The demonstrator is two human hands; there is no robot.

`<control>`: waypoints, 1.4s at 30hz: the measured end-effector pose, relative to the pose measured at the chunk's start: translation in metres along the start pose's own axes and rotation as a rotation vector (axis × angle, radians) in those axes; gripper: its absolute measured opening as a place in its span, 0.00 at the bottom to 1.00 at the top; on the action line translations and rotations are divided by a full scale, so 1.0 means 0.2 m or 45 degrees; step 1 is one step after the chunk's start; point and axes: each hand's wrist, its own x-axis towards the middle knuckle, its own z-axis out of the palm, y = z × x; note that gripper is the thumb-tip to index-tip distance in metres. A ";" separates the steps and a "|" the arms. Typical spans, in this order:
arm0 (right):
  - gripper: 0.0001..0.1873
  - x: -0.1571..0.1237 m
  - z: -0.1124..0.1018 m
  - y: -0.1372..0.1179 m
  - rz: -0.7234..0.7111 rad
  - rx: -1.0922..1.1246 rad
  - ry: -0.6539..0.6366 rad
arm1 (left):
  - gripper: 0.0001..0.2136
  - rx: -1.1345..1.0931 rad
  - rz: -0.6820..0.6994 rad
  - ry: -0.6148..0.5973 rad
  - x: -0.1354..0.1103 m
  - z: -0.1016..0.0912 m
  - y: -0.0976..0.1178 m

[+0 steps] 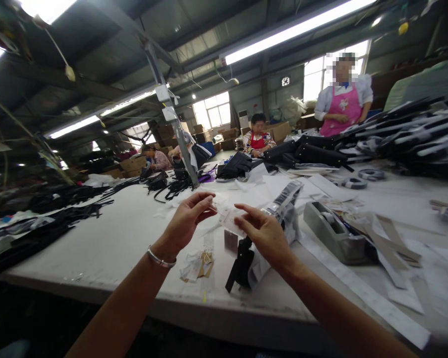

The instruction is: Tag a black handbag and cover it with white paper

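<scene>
Over the table, my left hand (186,221) is closed in a pinch at the left end of a small, pale hang tag (228,218). The fingers of my right hand (267,233) close on the tag's other side; fine detail between the fingertips is blurred. Just below hangs a small grey-brown card (230,242). Under and behind my right hand lies a black bag (242,263), partly covered in white wrapping, its far end in clear plastic. To the left of the bag is a small pile of white and tan tags (205,263) with strings.
A grey tape dispenser (336,233) stands on the white table (134,248) at right, among paper and cardboard strips (395,243). Black bags (306,151) and a large heap of black and white straps (414,136) lie farther back. A metal post (179,144) rises beyond my hands. Several people work across the table.
</scene>
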 end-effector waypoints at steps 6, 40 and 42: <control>0.29 -0.02 -0.03 -0.01 0.087 0.158 0.013 | 0.15 -0.120 -0.045 0.006 -0.01 0.00 0.03; 0.39 -0.14 -0.11 0.05 -0.276 -0.143 -0.139 | 0.13 -0.260 -0.154 -0.276 -0.03 0.30 0.10; 0.44 -0.15 -0.10 0.02 -0.320 -0.125 -0.152 | 0.13 -0.265 -0.182 -0.326 -0.04 0.34 0.10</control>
